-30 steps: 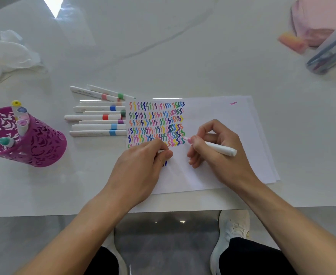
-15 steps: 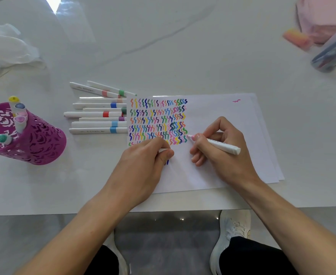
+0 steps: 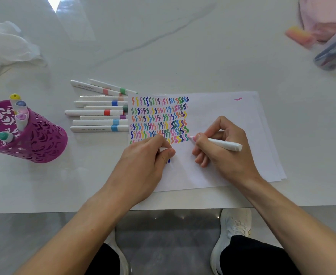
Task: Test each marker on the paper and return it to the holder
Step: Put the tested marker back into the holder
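Note:
My right hand (image 3: 225,147) grips a white marker (image 3: 222,144) with a pink tip, which touches the white paper (image 3: 228,120) at the lower right corner of a block of coloured squiggles (image 3: 160,120). My left hand (image 3: 145,165) rests on the paper's lower left part, its fingers curled round a small white cap (image 3: 164,149). Left of the paper, several white markers (image 3: 98,112) with coloured bands lie on the table. At the far left stands a magenta cut-out holder (image 3: 36,139) with several markers in it.
A crumpled white cloth (image 3: 8,46) lies at the far left back. A pink eraser-like block (image 3: 300,36), a pink pouch (image 3: 322,14) and a clear pencil case (image 3: 335,52) sit at the back right. The table's front edge (image 3: 44,212) runs just below my wrists.
The marker tip has shifted slightly along the bottom right of the squiggle block. My left hand has stayed put on the paper.

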